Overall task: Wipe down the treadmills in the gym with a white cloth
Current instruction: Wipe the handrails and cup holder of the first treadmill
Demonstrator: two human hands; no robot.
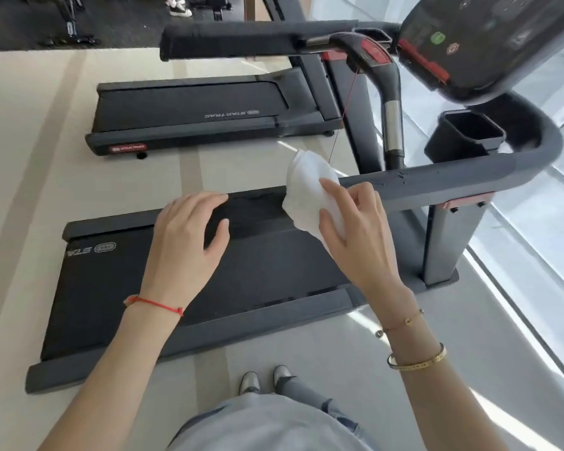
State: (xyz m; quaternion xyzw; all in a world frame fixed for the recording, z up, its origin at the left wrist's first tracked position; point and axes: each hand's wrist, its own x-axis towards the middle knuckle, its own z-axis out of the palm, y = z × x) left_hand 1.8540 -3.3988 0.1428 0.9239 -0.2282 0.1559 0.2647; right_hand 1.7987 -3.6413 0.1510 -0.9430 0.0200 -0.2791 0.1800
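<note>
Head view: white cloth (310,193) was pinched by right hand (355,232) against treadmill handrail (437,180), for wiping; left hand (189,236) was held loose-fingered, empty, beside it.

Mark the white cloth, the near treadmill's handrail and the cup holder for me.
white cloth (310,190), head view, on its bunched middle above the right hand.
handrail (437,182), head view, on the padded grey bar.
cup holder (466,133), head view, on its dark inner wall.

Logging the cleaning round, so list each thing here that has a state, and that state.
Cloth: bunched, held at the near handrail's end.
Right hand: grips the cloth.
Left hand: free, fingers relaxed, above the belt.
Handrail: surface chipped.
Cup holder: nothing visible inside.
Belt: bare.
</note>
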